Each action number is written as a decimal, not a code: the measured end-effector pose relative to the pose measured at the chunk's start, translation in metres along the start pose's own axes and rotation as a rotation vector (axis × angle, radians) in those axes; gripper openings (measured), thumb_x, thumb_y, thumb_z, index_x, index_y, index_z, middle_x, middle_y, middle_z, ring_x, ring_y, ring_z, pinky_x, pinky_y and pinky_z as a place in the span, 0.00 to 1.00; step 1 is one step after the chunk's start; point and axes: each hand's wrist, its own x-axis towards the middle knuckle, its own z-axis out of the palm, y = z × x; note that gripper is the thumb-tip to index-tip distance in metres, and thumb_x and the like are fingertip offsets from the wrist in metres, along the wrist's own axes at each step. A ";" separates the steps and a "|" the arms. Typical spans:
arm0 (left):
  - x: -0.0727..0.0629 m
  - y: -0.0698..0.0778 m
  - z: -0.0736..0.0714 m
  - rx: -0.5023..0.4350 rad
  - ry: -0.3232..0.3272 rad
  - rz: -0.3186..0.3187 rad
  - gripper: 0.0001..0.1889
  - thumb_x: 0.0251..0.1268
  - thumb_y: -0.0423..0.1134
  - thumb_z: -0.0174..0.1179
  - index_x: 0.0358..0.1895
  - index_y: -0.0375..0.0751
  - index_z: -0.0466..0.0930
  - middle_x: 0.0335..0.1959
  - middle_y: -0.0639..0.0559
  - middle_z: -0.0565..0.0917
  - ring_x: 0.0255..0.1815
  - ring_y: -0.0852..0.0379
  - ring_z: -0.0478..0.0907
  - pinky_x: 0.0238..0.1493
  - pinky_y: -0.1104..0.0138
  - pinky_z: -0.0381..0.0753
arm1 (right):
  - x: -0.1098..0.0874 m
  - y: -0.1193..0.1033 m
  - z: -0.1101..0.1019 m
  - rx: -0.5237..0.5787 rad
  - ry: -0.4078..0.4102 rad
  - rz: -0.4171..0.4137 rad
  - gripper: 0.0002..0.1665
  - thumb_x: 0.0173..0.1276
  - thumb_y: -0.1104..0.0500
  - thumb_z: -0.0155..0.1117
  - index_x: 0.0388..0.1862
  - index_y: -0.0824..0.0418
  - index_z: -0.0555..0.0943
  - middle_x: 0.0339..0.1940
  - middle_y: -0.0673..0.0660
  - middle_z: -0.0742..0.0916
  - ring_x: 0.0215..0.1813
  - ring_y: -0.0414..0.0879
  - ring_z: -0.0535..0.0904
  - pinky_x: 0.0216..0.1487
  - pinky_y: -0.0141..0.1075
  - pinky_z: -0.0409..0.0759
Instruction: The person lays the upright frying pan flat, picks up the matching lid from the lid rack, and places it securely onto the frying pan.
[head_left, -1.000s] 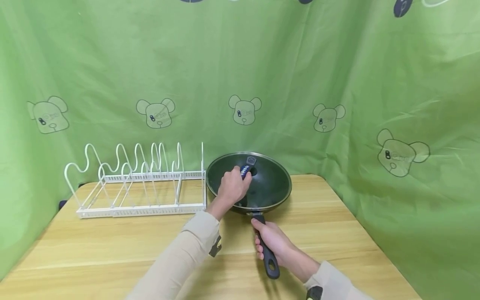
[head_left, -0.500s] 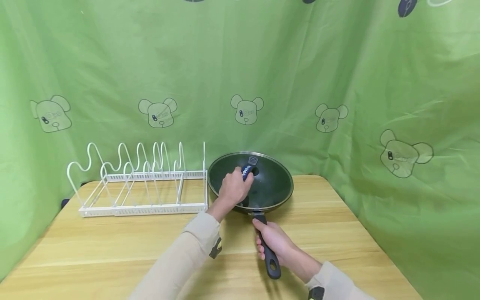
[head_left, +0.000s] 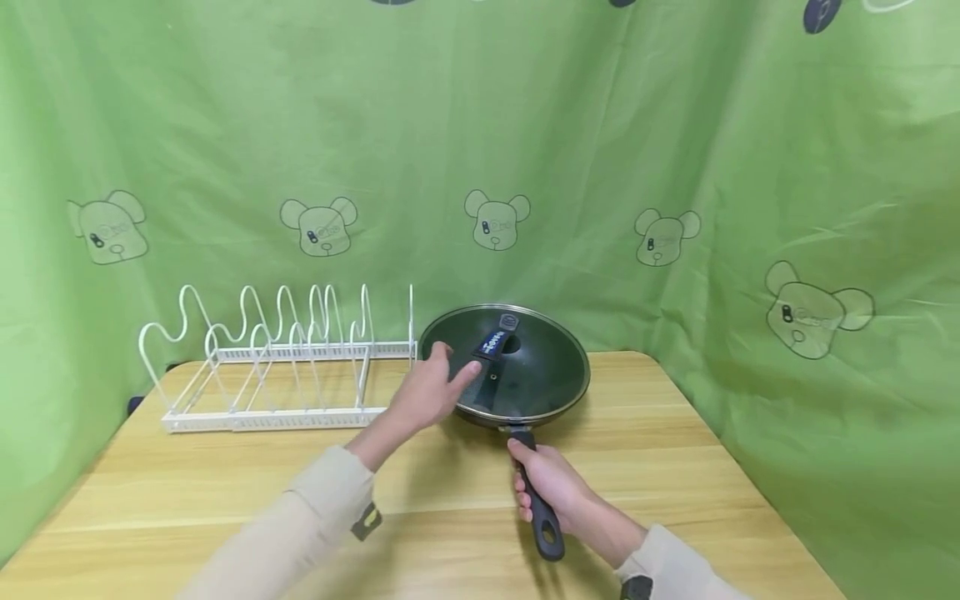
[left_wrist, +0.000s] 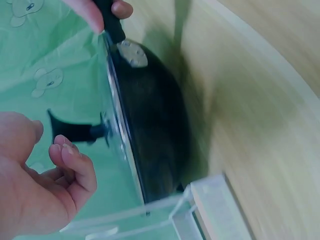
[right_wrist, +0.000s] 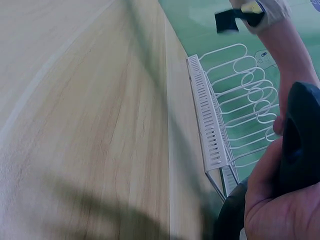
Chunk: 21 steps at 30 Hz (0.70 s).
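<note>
A black frying pan (left_wrist: 157, 115) stands on the table under a domed glass lid (head_left: 543, 362). My right hand (head_left: 557, 485) grips the pan's long black handle (head_left: 551, 542), thumb along its top. On the lid, the dark upright knob (head_left: 495, 342) carries a blue label. My left hand (head_left: 429, 392) hovers over the lid's left side, thumb and fingers spread apart and nothing between them. In the left wrist view, the fingertips (left_wrist: 67, 150) are right by the knob. The left hand hides part of the lid's left edge in the head view.
A white wire rack (head_left: 285, 421) with wavy upright dividers stands on the wooden table (head_left: 300, 500), close against the pan's left side. Green cloth (head_left: 585, 125) with bear-head prints hangs behind the table and along both sides.
My left hand has let go of the lid's knob and drawn back to the left, toward me. My right hand keeps its grip on the pan handle; pan and lid stay in place.
</note>
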 end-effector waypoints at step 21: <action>-0.052 -0.081 -0.080 0.085 0.159 0.050 0.13 0.76 0.37 0.50 0.48 0.33 0.83 0.40 0.41 0.87 0.40 0.46 0.84 0.46 0.50 0.83 | 0.002 0.005 -0.014 -0.077 -0.004 -0.007 0.20 0.80 0.44 0.48 0.41 0.60 0.67 0.19 0.49 0.73 0.16 0.40 0.68 0.18 0.32 0.74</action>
